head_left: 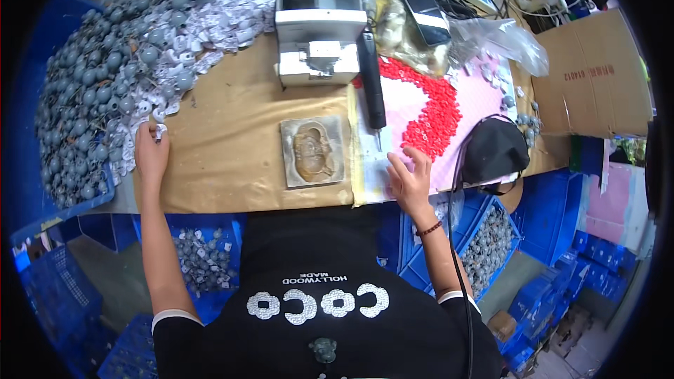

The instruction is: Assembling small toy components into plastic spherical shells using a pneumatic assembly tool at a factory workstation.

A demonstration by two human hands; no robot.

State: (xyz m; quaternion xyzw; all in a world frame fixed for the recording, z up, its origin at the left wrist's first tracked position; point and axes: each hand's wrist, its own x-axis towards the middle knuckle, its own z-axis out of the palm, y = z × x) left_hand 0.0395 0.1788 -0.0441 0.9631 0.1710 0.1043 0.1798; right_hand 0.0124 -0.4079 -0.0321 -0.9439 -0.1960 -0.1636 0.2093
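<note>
At the edge of the heap on the left, my left hand (150, 158) is closed on a small white plastic part (161, 130) between thumb and fingertips. Next to it lie many loose white parts (210, 28) mixed with grey round-headed pieces (88, 74). My right hand (412, 186) is above the right of the table, fingers apart, just short of a spread of small red pieces (439, 119). Nothing shows in its fingers. A square metal mould block (335, 172) with a rounded hollow lies between my hands. A black electric screwdriver (372, 91) points toward me beside the right hand.
A grey-white screw feeder machine (319, 24) stands at the back middle. Behind the red pieces lie a phone (421, 10) and plastic bags (502, 38). A black cloth-like bundle (495, 151), a cable and a cardboard box (597, 74) flank the right. Blue crates (551, 214) stand below.
</note>
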